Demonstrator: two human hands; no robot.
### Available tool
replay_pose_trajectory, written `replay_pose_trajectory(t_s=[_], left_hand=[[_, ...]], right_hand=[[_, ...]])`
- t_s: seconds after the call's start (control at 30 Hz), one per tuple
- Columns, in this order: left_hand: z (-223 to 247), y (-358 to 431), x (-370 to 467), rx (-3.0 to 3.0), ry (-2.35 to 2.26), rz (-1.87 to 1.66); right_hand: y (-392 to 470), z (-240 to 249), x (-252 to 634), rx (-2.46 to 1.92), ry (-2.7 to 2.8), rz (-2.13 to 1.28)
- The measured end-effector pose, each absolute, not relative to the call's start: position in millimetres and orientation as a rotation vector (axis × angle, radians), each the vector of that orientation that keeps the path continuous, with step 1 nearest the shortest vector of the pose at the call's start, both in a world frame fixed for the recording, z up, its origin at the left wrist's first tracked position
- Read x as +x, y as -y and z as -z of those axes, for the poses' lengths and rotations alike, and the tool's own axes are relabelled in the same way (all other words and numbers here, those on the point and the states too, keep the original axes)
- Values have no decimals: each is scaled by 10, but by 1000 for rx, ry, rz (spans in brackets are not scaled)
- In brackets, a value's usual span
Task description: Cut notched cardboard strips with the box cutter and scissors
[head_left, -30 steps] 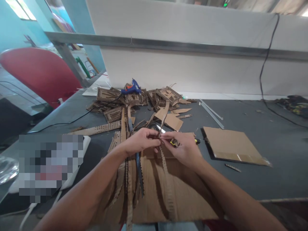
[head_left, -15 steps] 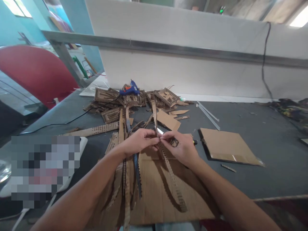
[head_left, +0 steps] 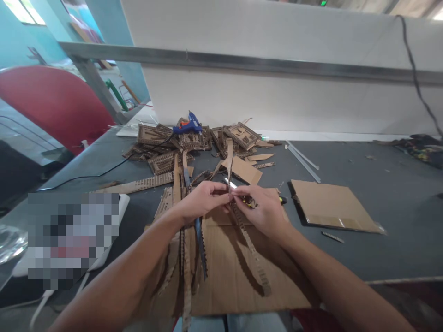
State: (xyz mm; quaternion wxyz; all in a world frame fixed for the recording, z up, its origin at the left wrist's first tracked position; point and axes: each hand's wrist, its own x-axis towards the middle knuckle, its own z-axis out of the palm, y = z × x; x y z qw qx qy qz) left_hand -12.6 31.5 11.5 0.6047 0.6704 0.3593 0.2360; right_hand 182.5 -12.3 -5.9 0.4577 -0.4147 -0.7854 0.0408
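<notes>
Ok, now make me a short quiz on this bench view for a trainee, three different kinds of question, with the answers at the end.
1. Multiple choice: what are the left hand and the right hand pinching?
A) a paintbrush
B) a ribbed cardboard strip
C) a pair of scissors

2. True or false: the blue glue gun rests on the cardboard panels piled beyond the hands.

3. Fill in the blank: the chair at the left of the view is ____.

Key:
1. B
2. True
3. red
</notes>
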Motion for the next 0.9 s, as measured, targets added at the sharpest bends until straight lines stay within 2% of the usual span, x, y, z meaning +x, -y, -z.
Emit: replay_pose_trajectory(t_s=[0.33, 0.9], left_hand=[[-198, -310, -185, 1578, -760, -313], [-145, -353, -204, 1444, -587, -416]], right_hand=[[73, 24, 1945, -1045, 1810, -212], [66, -23, 2006, -1072, 1843, -255]])
